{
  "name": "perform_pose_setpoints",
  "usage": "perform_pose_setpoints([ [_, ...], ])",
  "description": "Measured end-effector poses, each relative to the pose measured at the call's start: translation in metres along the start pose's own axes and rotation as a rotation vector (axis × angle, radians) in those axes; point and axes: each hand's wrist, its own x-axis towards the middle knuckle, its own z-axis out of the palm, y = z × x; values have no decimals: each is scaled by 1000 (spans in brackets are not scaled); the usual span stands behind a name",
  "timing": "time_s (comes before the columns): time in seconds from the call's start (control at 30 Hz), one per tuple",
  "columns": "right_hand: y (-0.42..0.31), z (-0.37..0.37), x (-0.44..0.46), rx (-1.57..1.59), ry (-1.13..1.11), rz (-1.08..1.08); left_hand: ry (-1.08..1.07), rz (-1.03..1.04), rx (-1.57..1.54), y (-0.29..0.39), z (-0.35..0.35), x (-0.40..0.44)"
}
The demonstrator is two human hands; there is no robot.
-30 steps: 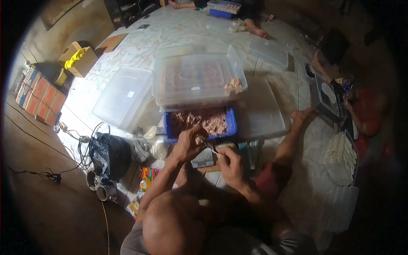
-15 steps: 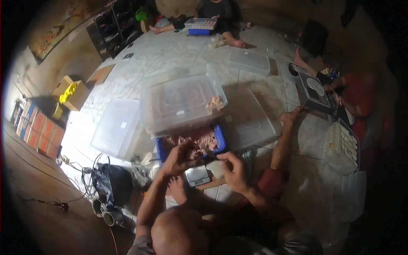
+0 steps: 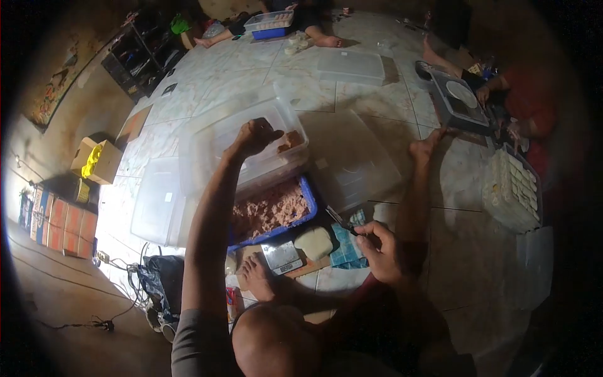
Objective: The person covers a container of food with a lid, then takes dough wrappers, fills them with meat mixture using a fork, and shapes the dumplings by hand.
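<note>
The right hand (image 3: 381, 252) was pinching a metal utensil (image 3: 340, 218), right of the blue tub (image 3: 309, 198) with pink mixture (image 3: 271, 210). The left hand (image 3: 256, 137) curled over the farther clear bin (image 3: 212, 143); its grip I could not tell.

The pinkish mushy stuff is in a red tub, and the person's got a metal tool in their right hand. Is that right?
Not quite: the tub is blue, not red, as the head view shows. The pinkish mushy stuff is in it, and the person's right hand does hold a metal tool.
</note>
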Motion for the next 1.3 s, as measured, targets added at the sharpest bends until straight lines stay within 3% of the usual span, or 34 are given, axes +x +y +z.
perform_pose_setpoints([
  [0.07,17,-12,-7,-2,50,32,5,466,334,-9,21,11],
  [0.1,14,-18,-10,16,79,49,-312,-122,-18,38,-7,10],
  [0.2,19,-30,-16,49,107,127,-390,-190,57,75,-22,12],
  [0.33,21,-30,-7,69,87,77,-383,-151,-10,41,8,16],
  [0.4,15,-23,5,56,42,76,138,-143,168,48,-1,-5],
  [0.43,9,-19,13,27,23,150,129,-177,171,60,-14,-18],
  [0.47,4,-14,23,-4,7,222,285,-55,-30,75,-32,-32],
  [0.5,0,-8,43,-119,-25,66,445,73,-229,86,-48,-46],
  [0.57,4,18,80,-327,-73,-164,417,-22,-360,116,-66,-127],
  [0.6,13,31,95,-429,-82,-242,297,-59,-485,124,-50,-158],
  [0.67,12,63,123,-539,-309,-251,67,-176,-710,141,-20,-219],
  [0.73,35,108,149,-615,-410,-363,-63,218,-511,143,44,-249],
  [0.87,59,182,187,-1037,-519,-524,-84,454,54,151,131,-264],
  [0.93,66,208,196,-1199,-739,-402,12,491,29,140,156,-266],
  [0.97,61,218,196,-1288,-950,-276,25,473,20,135,173,-265],
  [1.03,67,223,199,-1201,-991,-283,-42,428,-174,132,200,-269],
  [1.07,73,222,203,-1101,-1006,-283,50,473,-35,130,200,-271],
  [1.13,79,205,219,-758,-1014,-71,62,459,-87,134,186,-268],
  [1.2,75,202,216,-956,-877,-73,162,460,-195,137,188,-270],
  [1.27,96,211,211,-1044,-891,-140,122,289,-272,142,180,-265],
  [1.3,107,216,212,-888,-949,-66,121,312,-378,143,161,-260],
])
